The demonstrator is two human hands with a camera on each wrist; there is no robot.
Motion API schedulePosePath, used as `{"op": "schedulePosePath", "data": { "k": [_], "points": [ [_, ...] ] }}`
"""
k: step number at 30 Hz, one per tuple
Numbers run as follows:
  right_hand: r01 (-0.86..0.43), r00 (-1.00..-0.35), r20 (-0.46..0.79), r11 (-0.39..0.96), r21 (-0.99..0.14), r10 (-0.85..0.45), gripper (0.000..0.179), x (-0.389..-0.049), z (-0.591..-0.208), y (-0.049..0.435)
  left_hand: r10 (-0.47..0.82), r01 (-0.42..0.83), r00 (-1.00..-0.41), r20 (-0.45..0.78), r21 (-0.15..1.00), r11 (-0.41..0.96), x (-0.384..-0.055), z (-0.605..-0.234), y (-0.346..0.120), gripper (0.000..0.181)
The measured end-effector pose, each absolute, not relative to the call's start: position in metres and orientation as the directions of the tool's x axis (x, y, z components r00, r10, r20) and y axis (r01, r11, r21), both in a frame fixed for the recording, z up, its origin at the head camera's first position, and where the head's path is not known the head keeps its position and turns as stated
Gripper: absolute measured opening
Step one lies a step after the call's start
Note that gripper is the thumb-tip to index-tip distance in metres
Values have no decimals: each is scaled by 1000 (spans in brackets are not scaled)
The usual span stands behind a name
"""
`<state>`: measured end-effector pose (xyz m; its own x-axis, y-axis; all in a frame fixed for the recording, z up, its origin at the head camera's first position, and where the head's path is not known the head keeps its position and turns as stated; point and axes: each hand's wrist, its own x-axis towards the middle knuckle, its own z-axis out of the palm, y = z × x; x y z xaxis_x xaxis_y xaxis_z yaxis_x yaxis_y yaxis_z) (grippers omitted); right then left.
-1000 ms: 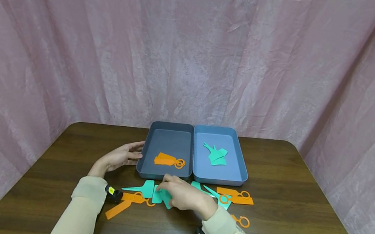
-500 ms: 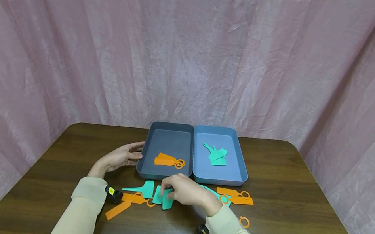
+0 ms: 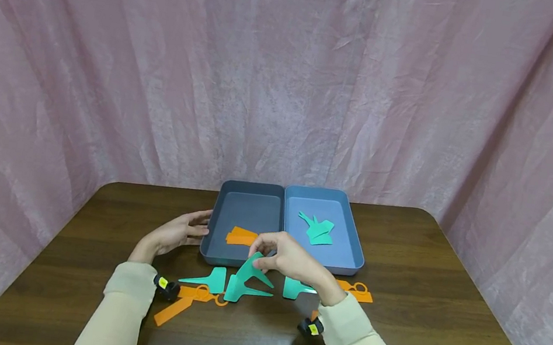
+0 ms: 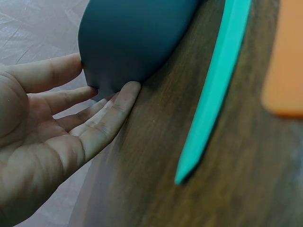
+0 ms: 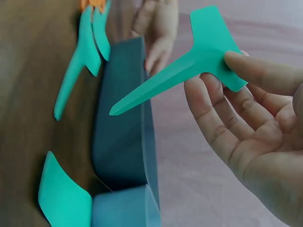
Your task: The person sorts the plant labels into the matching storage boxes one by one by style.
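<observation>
Green plastic, broad at one end and drawn out to a spike at the other, makes up the tag [image 5: 203, 59] you have lifted in your right hand [image 3: 291, 257]. Your thumb and fingers pinch it by an edge of the broad end, probably because that flat part gives the most surface to grip; the spike sticks out free. It hangs just in front of the dark grey tray [image 3: 250, 210], and from the head view it overlaps another green tag [image 3: 237, 292] lying on the tabletop [image 3: 416, 274].

Your left hand [image 3: 180, 232] has its fingers nearly straight, the tips against the outer side of that tray and gripping nothing; this looks like bracing, to keep the tray from sliding.

You have the blue tray [image 3: 330, 206] set against the grey one, likely so both are within easy reach. Flat orange tags [image 3: 242, 236] lie in the grey tray and green tags [image 3: 321, 233] in the blue one, which suggests the colours are kept apart. Nearer you, loose orange tags [image 3: 174, 310] lie crossed at the left, beside a spiked green tag [image 3: 216, 279]. Your right forearm partly hides the loose pieces on that side, so you cannot count them from here.
</observation>
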<state>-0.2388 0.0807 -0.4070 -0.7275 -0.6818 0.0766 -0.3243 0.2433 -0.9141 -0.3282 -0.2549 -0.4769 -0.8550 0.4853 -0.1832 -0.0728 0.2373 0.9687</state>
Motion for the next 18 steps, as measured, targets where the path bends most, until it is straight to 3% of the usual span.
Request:
{"op": "schedulePosePath", "data": {
  "k": [18],
  "points": [
    [-311, -824, 123, 261, -914, -553, 10, -254, -383, 130, 474, -82, -859, -194, 966, 247, -328, -475, -253, 68]
  ]
}}
